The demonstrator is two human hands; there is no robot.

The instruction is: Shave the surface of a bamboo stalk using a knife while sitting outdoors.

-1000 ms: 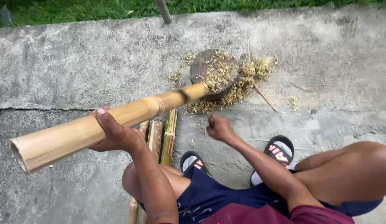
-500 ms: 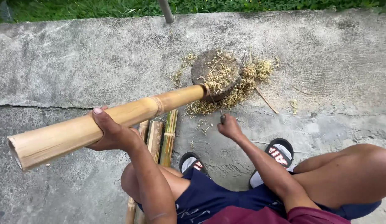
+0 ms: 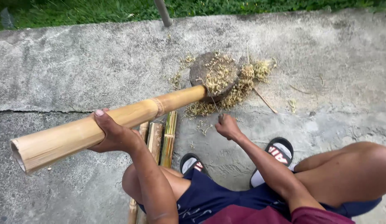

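Left hand (image 3: 114,135) wrapped around thick bamboo pole (image 3: 106,122), I hold it slanted — far end resting on round wooden block (image 3: 213,74) amid shavings (image 3: 243,83). Right hand (image 3: 228,126) clenched on thin blade (image 3: 213,97) beside pole tip. Split bamboo strips (image 3: 162,139) lie on concrete floor (image 3: 76,70) under pole.

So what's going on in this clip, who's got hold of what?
A person squats on a concrete slab, working a bamboo pole. The left hand grips the pole from underneath, its far end propped on a round wooden block littered with shavings. The right hand holds a thin blade against the pole's tip. Split bamboo strips lie on the ground beneath the pole.
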